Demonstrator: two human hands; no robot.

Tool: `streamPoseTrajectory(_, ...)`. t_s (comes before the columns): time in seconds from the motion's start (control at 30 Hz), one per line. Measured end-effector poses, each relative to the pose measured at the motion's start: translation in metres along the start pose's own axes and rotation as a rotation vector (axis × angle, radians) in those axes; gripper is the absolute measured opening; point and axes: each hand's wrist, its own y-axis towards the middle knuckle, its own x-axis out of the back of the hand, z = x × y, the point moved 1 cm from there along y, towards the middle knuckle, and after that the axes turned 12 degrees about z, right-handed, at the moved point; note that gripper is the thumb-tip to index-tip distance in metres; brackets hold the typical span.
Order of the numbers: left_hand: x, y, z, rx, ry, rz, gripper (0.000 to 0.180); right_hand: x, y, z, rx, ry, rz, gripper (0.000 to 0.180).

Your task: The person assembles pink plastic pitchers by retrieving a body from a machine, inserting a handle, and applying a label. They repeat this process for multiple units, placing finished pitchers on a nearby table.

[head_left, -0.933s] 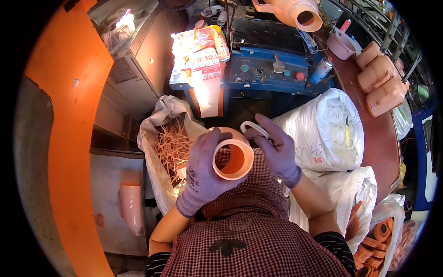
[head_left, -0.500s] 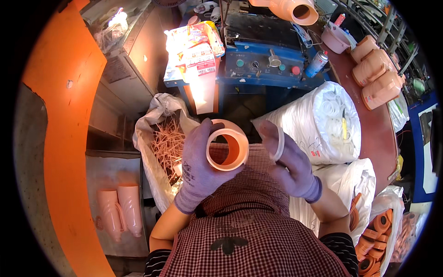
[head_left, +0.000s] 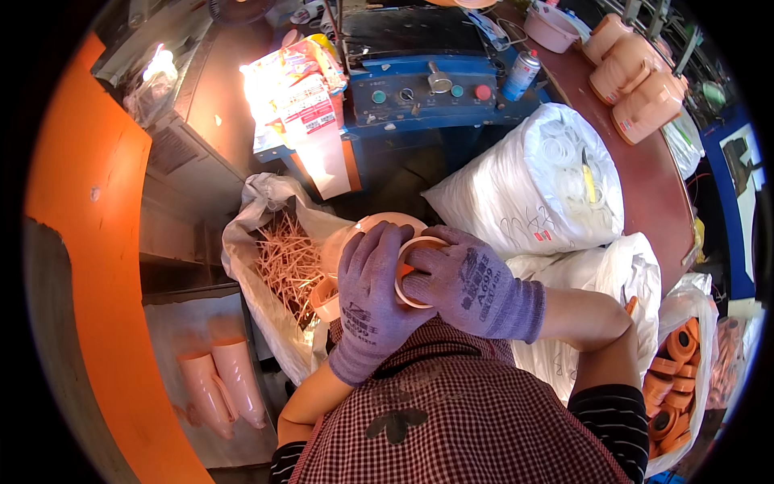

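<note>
The right hand, previously clear of the jug, now has its fingers at the mouth; work therefore centres there. The left hand grips the jug above the apron. Whether the right grips the ring cannot be determined.

Peach jug partly hidden by left hand, right hand; unclear how far right fingers reach into mouth. Peach vessel cut off at top edge.
</note>
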Motion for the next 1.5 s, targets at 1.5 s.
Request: streamPoseTrajectory(1.5,0.134,0.011,0.005,0.243,-0.258,-0.323,0.109,0.141,0.066,-0.187,-0.193,-0.971,-0.436,0.03)
